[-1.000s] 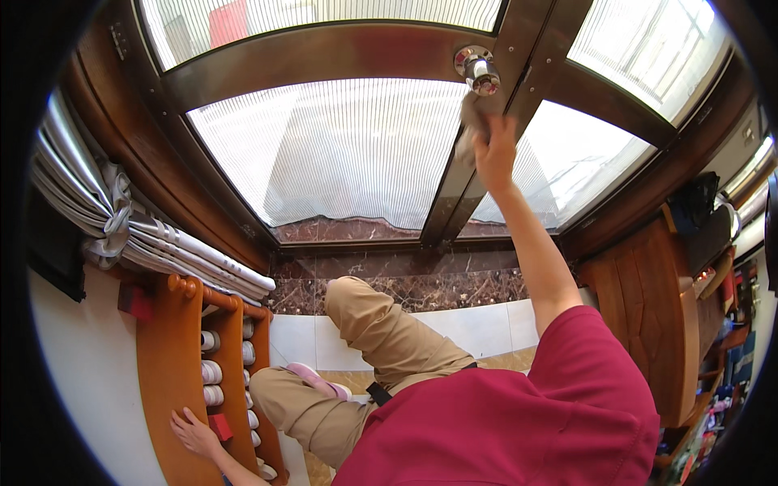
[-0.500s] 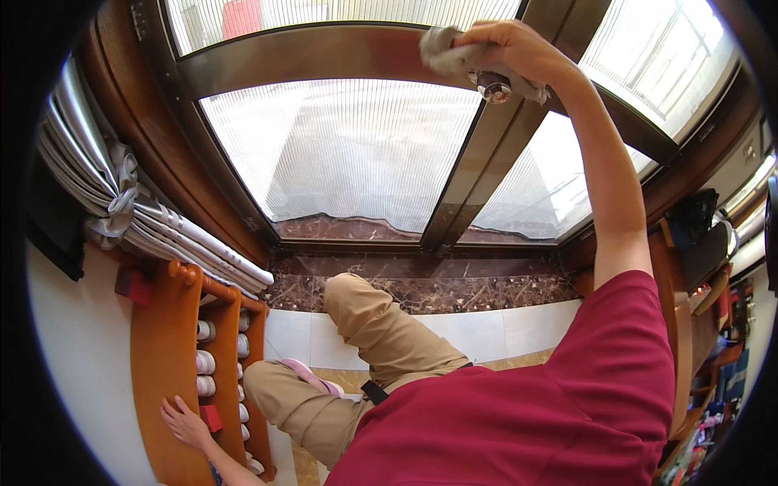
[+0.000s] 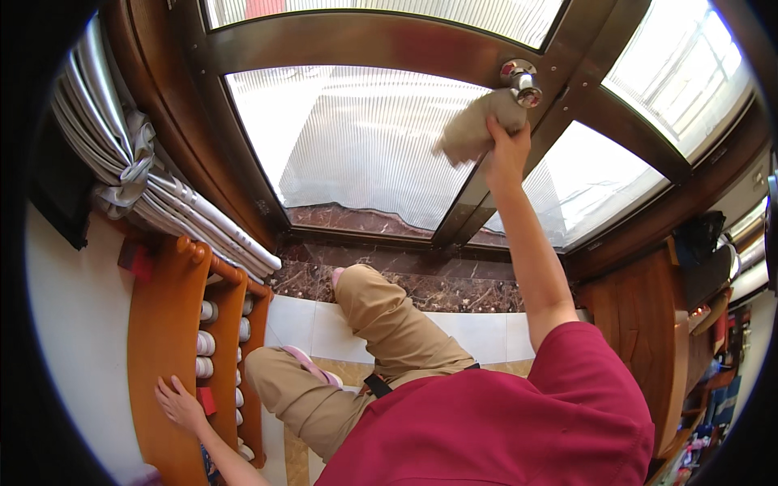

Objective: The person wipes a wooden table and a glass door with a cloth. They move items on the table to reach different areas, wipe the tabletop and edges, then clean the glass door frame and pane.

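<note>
My right hand [image 3: 509, 154] grips a grey cloth [image 3: 478, 128], partly blurred, just below the shiny round door knob [image 3: 527, 91]. The cloth lies over the edge between the ribbed glass pane [image 3: 365, 138] and the brown metal door frame [image 3: 356, 47]; whether it presses on them I cannot tell. On the left, my left hand [image 3: 180, 402] rests with its fingers spread on the top board of an orange-brown wooden rack [image 3: 158, 324]. Several white rolled or cup-like items [image 3: 204, 343] sit inside that rack.
A tied silver-grey curtain [image 3: 121, 154] hangs at the left, behind the rack. A dark marbled stone sill [image 3: 405, 293] runs below the door, with white tiles [image 3: 478, 334] before it. To the right stands a brown wooden cabinet [image 3: 636, 340]. My knees are bent between rack and door.
My right hand has come down from the knob and the rail above it, bringing the cloth lower and uncovering the knob. My left hand stays on the rack.
</note>
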Tool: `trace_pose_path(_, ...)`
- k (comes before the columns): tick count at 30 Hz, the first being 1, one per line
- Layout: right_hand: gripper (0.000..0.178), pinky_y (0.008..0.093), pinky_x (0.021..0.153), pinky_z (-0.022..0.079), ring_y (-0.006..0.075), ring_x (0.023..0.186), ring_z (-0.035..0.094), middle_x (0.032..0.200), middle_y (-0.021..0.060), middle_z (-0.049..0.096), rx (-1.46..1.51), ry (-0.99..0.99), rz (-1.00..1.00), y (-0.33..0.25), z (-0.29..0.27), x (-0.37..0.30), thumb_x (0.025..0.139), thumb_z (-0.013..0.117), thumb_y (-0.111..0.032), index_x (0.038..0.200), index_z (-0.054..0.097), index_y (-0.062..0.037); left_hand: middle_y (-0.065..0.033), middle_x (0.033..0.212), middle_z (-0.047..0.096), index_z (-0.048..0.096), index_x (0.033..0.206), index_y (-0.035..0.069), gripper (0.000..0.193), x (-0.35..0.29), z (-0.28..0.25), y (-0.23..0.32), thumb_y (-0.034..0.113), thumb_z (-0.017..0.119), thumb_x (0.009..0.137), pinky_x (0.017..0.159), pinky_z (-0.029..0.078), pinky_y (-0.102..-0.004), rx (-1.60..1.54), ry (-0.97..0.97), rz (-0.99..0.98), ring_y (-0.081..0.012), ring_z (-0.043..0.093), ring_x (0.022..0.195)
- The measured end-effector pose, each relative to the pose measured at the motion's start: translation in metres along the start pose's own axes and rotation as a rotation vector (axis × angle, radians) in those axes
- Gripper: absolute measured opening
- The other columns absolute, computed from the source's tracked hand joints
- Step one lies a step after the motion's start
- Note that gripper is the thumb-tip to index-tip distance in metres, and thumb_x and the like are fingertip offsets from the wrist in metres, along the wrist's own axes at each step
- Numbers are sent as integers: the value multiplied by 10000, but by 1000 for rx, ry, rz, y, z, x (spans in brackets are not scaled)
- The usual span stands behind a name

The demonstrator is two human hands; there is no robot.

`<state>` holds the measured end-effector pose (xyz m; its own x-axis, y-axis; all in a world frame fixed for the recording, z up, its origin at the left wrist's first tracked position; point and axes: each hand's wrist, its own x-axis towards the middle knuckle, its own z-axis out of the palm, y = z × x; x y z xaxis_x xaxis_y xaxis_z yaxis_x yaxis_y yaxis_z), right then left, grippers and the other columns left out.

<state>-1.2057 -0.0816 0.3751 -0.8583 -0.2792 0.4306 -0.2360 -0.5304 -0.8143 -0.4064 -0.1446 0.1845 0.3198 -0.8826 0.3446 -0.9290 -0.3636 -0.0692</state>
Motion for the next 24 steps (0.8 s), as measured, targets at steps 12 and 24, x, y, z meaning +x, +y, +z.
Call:
trace_pose_path(12, 351, 442, 744, 554, 317, 975, 649, 1099, 94, 577, -1062, -317, -1197, -35, 71, 15, 813, 724, -35, 1135, 670, -162, -126, 1590, 481, 505, 1544, 173, 623, 2, 8, -6, 592, 388, 1097, 1163, 404, -484, -28, -7, -4, -322, 456, 1462)
trace_pose_path(24, 461, 423, 867, 563, 382, 1063, 649, 1188, 142, 581, -1142, 26, -1058, -80, -126, 70, 775, 712, 32, 1215, 704, -105, -145, 1569, 498, 514, 1534, 151, 610, 5, 9, -14, 568, 401, 1103, 1155, 412, -491, -2, -13, 42, -349, 475, 1439)
